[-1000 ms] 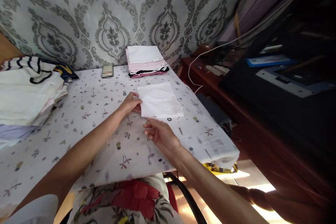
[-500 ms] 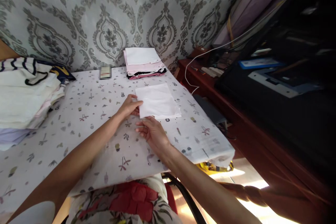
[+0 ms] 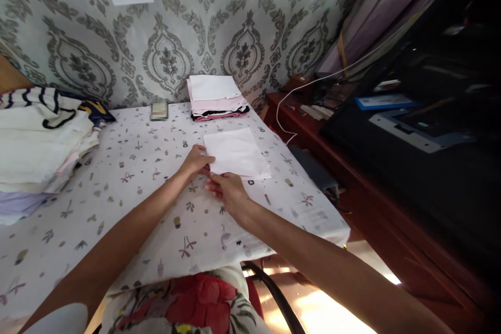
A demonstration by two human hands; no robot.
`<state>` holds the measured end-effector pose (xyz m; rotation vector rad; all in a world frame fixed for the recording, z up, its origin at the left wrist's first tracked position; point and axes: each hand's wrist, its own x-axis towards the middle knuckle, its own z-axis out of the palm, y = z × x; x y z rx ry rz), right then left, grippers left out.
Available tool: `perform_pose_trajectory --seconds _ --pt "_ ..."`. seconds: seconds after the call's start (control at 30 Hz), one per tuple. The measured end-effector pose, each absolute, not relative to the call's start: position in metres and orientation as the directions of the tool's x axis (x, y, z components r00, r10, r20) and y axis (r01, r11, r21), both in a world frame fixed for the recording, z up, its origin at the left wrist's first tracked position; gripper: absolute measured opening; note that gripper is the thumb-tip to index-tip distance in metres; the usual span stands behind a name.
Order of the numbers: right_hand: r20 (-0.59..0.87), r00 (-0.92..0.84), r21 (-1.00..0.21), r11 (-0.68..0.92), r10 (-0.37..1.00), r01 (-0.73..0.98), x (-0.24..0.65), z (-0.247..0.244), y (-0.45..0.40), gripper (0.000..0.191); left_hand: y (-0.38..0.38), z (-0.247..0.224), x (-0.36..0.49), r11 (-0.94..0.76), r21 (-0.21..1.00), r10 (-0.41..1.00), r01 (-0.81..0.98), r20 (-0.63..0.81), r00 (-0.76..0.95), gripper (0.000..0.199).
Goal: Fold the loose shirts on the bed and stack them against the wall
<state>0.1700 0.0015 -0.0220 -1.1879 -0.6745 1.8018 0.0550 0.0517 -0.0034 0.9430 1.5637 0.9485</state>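
A folded white cloth, roughly square, lies flat on the table's patterned cover. My left hand grips its left edge near the front corner, thumb on top and fingers partly hidden beneath. At that same front-left corner, my right hand pinches the edge with the thumb and forefinger while its other fingers curl below. Behind the cloth stands a neat stack of folded clothes, white and pale pink on top with black and darker pink lower down.
A heap of unfolded-looking clothes sits at the left of the covered table. A small blurred box stands by the wall. To the right are a red-brown wooden desk, a white cable and a large dark screen.
My right hand has moved up to the cloth's front-left corner and its thumb and forefinger have closed there. My left hand keeps its hold on the left edge.
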Motion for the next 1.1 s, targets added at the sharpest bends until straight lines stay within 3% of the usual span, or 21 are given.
perform_pose_trajectory --seconds 0.13,0.27,0.6,0.77,0.9,1.0,1.1 --pt "-0.291 -0.032 -0.920 -0.289 0.956 -0.266 0.174 -0.020 0.000 0.023 0.053 -0.004 0.055 0.385 0.918 0.915 0.090 -0.368 -0.162 0.042" --pt "-0.110 -0.001 -0.972 -0.108 0.994 -0.208 0.176 -0.026 -0.001 0.020 0.054 -0.005 0.055 0.397 0.914 0.908 0.090 -0.377 -0.182 0.042" --pt "-0.162 -0.081 -0.879 -0.181 0.983 -0.441 0.179 -0.038 -0.010 0.030 0.055 -0.012 0.055 0.375 0.922 0.916 0.098 -0.351 -0.196 0.044" --pt "-0.146 -0.216 -0.888 -0.224 0.966 -0.402 0.189 -0.038 -0.022 0.030 0.048 -0.006 0.053 0.382 0.915 0.918 0.131 -0.360 -0.166 0.044" --pt "-0.137 -0.330 -0.951 -0.218 0.934 -0.220 0.207 -0.033 -0.028 0.027 0.033 -0.004 0.050 0.404 0.903 0.914 0.146 -0.396 -0.083 0.078" --pt "0.007 -0.260 -0.997 0.027 0.966 0.072 0.231 -0.022 -0.020 0.019 0.022 -0.005 0.050 0.442 0.891 0.897 0.101 -0.442 -0.021 0.092" --pt "0.296 -0.136 -0.791 0.323 0.945 0.520 0.260 -0.012 -0.001 0.018 0.015 -0.003 0.051 0.461 0.883 0.887 0.088 -0.462 -0.001 0.086"
